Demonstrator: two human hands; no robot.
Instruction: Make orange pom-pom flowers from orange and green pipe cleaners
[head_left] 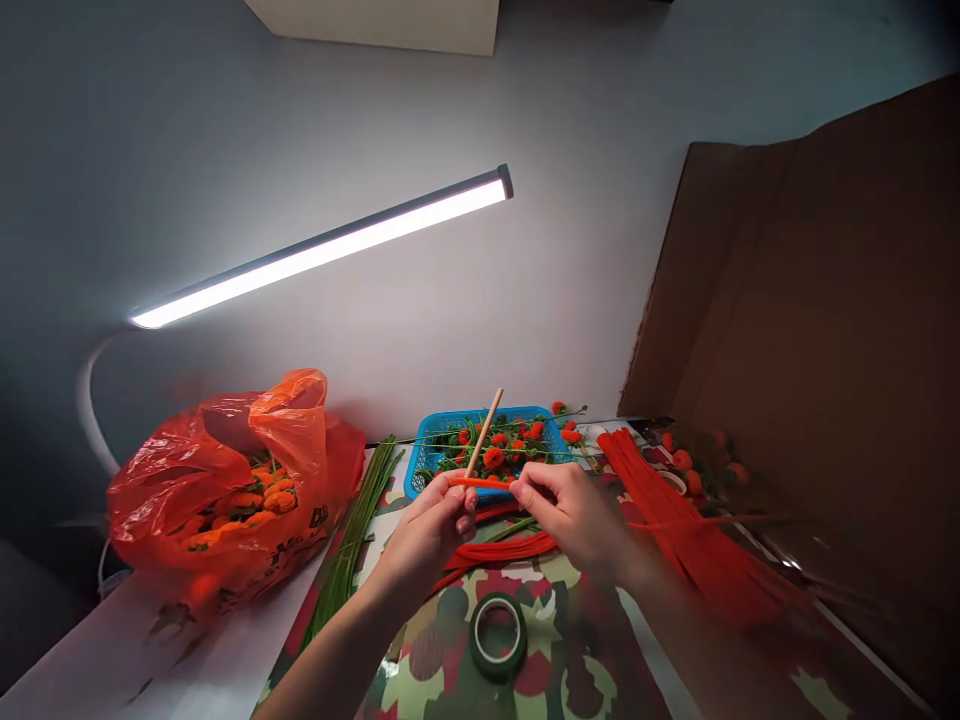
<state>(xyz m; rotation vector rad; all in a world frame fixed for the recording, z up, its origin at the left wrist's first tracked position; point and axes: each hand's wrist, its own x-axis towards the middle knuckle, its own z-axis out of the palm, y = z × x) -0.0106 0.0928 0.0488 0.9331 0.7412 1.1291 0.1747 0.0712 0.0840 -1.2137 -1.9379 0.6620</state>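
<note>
My left hand [435, 525] is closed around a thin wooden stick [486, 430] that slants up to the right. An orange pipe cleaner [480, 483] crosses the stick's lower part, one end under my left fingers. At its other end, my right hand [562, 505] pinches it between thumb and fingertips, so it is stretched between both hands. Just behind them, a blue plastic basket [417, 462] holds several orange pom-pom flowers [493, 458] on green stems. Below my hands, a roll of dark green tape [480, 655] lies on the camouflage-patterned mat [442, 690].
An orange plastic bag [180, 450] with fluffy orange blossoms [279, 500] stands at left. Green stems [349, 550] lie beside it. Bundled red-orange pipe cleaners [675, 520] lie at right, near a cardboard sheet [810, 330]. A lit bar lamp [330, 250] hangs over the back.
</note>
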